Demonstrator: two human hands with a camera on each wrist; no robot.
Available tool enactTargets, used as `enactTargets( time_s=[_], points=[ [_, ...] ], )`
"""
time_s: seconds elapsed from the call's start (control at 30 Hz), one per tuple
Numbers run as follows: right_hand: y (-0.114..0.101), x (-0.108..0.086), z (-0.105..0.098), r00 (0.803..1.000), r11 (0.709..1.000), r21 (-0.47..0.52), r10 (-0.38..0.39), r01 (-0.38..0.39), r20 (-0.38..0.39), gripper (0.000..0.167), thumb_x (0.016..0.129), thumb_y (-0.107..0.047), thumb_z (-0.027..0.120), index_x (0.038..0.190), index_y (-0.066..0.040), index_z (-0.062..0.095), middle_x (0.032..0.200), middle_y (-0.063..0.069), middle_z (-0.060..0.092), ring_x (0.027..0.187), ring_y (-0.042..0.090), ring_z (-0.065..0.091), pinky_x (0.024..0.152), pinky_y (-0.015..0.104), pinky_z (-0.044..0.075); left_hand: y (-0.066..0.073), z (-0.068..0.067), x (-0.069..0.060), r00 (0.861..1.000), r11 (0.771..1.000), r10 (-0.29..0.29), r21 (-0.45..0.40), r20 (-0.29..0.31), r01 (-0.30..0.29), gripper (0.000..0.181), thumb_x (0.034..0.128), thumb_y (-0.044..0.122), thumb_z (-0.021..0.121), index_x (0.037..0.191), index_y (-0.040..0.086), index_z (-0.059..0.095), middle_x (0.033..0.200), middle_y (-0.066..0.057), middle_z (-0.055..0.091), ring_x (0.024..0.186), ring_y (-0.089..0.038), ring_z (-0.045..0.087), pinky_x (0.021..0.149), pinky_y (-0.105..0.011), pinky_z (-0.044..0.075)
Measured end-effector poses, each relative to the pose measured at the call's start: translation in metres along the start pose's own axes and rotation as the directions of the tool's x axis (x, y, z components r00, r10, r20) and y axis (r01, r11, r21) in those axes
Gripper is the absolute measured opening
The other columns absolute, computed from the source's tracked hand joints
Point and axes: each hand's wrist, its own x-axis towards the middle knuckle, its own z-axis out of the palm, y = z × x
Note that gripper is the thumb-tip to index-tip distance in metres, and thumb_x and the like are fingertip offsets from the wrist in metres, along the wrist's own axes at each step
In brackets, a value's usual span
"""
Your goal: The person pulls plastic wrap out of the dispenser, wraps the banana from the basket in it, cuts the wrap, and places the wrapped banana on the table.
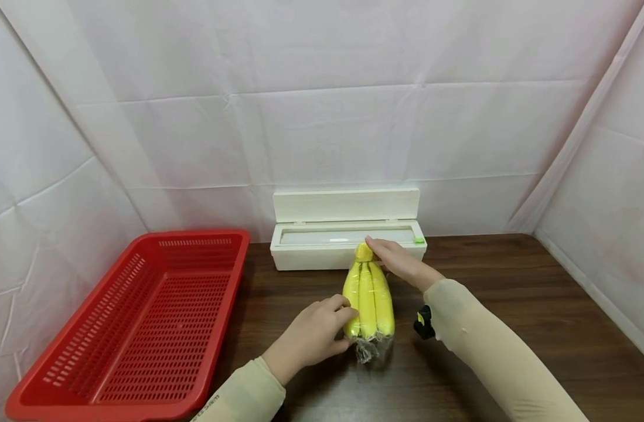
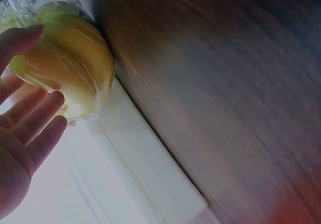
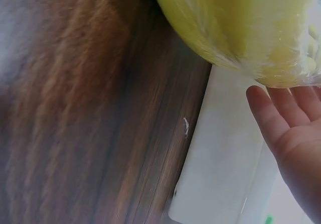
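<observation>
A bunch of yellow bananas (image 1: pixel 367 299) covered in clear plastic film lies on the dark wood table, its stem end toward the white box. Crumpled film (image 1: pixel 367 349) gathers at the near end of the bunch. My left hand (image 1: pixel 316 331) is at its left side, fingertips touching the near left banana; in the left wrist view the fingers are spread and fairly straight. With extended fingers my right hand (image 1: pixel 398 258) touches the wrapped stem end from the right. The right wrist view shows those fingers (image 3: pixel 286 108) against the film.
Behind the bananas stands a white film dispenser box (image 1: pixel 348 249) with its lid raised and a green slider (image 1: pixel 419 240) at the right. A red plastic basket (image 1: pixel 216 328) sits at the left. White cloth walls (image 1: pixel 322 135) enclose the table (image 1: pixel 485 305).
</observation>
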Motion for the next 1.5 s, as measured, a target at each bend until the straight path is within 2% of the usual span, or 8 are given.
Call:
enactTargets(
  time_s=[0.23, 0.33, 0.7, 0.83, 1.0, 1.13, 1.3, 1.5],
  points=[
    [0.007, -0.013, 0.002, 0.996, 0.986, -0.148, -0.076, 0.07, -0.039, 0.069, 0.096, -0.055, 0.036, 0.147, -0.01, 0.027, 0.147, 0.018, 0.036, 0.131, 0.039, 0.04, 0.103, 0.052, 0.038, 0.0, 0.001, 0.001, 0.999, 1.0, 0.007, 0.017, -0.04, -0.007, 0.037, 0.0766, 0.029, 0.075, 0.109, 0.015, 0.065, 0.108, -0.001, 0.059, 0.087, -0.012, 0.061, 0.074, -0.027, 0.051],
    [0.009, -0.023, 0.004, 0.992, 0.972, -0.216, -0.108, 0.092, -0.064, 0.065, 0.097, -0.05, 0.04, 0.147, -0.011, 0.028, 0.146, 0.019, 0.037, 0.131, 0.039, 0.041, 0.102, 0.053, 0.039, 0.0, 0.001, 0.001, 0.999, 1.0, 0.008, 0.024, -0.046, -0.007, 0.037, 0.0762, 0.029, 0.075, 0.109, 0.015, 0.065, 0.109, -0.001, 0.059, 0.087, -0.012, 0.061, 0.073, -0.027, 0.051],
    [0.012, -0.053, 0.009, 0.985, 0.961, -0.244, -0.153, 0.13, -0.077, 0.057, 0.097, -0.041, 0.048, 0.143, -0.009, 0.036, 0.141, 0.016, 0.044, 0.121, 0.035, 0.05, 0.09, 0.044, 0.049, -0.001, 0.002, 0.001, 0.998, 0.999, 0.002, 0.049, -0.058, 0.001, 0.038, 0.0758, 0.03, 0.074, 0.11, 0.016, 0.064, 0.108, 0.0, 0.059, 0.086, -0.011, 0.061, 0.073, -0.027, 0.051],
    [0.011, -0.065, 0.015, 0.98, 0.944, -0.295, -0.18, 0.148, -0.085, 0.053, 0.096, -0.04, 0.05, 0.139, -0.01, 0.042, 0.14, 0.012, 0.047, 0.12, 0.032, 0.053, 0.088, 0.042, 0.05, -0.001, 0.003, 0.0, 0.998, 0.999, 0.003, 0.045, -0.067, 0.0, 0.039, 0.0759, 0.029, 0.074, 0.111, 0.015, 0.064, 0.108, 0.0, 0.059, 0.086, -0.012, 0.061, 0.073, -0.027, 0.051],
    [0.011, -0.082, 0.022, 0.957, 0.894, -0.377, -0.283, 0.24, -0.062, 0.052, 0.093, -0.039, 0.057, 0.134, -0.008, 0.049, 0.133, 0.011, 0.053, 0.119, 0.03, 0.053, 0.091, 0.045, 0.048, -0.001, 0.004, 0.001, 0.996, 0.999, 0.001, 0.04, -0.085, 0.003, 0.041, 0.076, 0.028, 0.074, 0.113, 0.014, 0.065, 0.109, -0.001, 0.059, 0.086, -0.012, 0.061, 0.073, -0.027, 0.051],
    [0.012, -0.094, 0.025, 0.935, 0.839, -0.436, -0.356, 0.325, 0.013, 0.064, 0.083, -0.045, 0.068, 0.133, -0.008, 0.05, 0.135, 0.01, 0.051, 0.125, 0.03, 0.048, 0.098, 0.051, 0.042, -0.001, 0.004, 0.001, 0.995, 0.999, -0.003, 0.042, -0.097, 0.008, 0.041, 0.0757, 0.028, 0.074, 0.113, 0.014, 0.065, 0.109, 0.0, 0.059, 0.087, -0.011, 0.061, 0.073, -0.028, 0.051],
    [0.012, -0.102, 0.027, 0.928, 0.793, -0.491, -0.356, 0.361, 0.108, 0.079, 0.072, -0.054, 0.074, 0.134, -0.01, 0.049, 0.142, 0.01, 0.045, 0.132, 0.032, 0.039, 0.103, 0.054, 0.037, -0.001, 0.004, 0.001, 0.995, 0.999, -0.002, 0.042, -0.105, 0.006, 0.041, 0.0743, 0.027, 0.074, 0.112, 0.014, 0.065, 0.108, 0.0, 0.059, 0.086, -0.011, 0.061, 0.072, -0.027, 0.051],
    [0.011, -0.106, 0.03, 0.92, 0.729, -0.576, -0.374, 0.37, 0.118, 0.07, 0.075, -0.05, 0.073, 0.13, -0.011, 0.052, 0.139, 0.009, 0.048, 0.129, 0.03, 0.043, 0.102, 0.049, 0.04, 0.0, 0.003, 0.002, 0.994, 1.0, -0.003, 0.023, -0.105, 0.005, 0.04, 0.0737, 0.025, 0.075, 0.111, 0.013, 0.065, 0.107, 0.0, 0.059, 0.085, -0.01, 0.059, 0.072, -0.026, 0.051]
  ],
)
